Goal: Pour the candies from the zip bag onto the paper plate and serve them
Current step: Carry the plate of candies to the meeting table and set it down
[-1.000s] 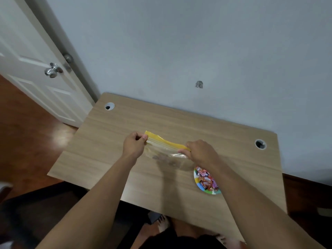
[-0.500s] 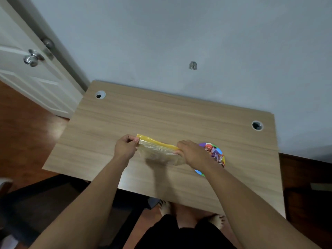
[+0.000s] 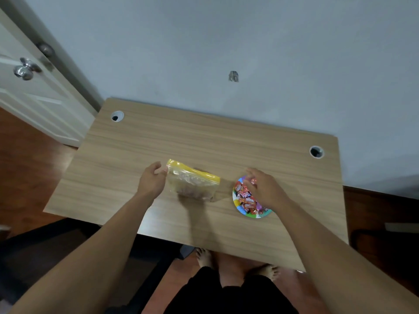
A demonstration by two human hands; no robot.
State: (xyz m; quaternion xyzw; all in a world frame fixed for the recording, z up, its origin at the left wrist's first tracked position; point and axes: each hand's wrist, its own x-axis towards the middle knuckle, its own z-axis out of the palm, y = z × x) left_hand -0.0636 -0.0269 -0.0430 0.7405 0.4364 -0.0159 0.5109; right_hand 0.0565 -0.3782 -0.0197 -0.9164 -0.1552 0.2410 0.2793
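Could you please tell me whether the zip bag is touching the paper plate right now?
Apart. The head view shows a clear strip of bare table between the zip bag and the paper plate.

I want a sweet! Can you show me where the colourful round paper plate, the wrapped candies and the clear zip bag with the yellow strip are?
Colourful round paper plate [image 3: 254, 215]: head view, near rim.
Wrapped candies [image 3: 246, 198]: head view, middle of pile.
Clear zip bag with yellow strip [image 3: 192, 185]: head view, clear body.
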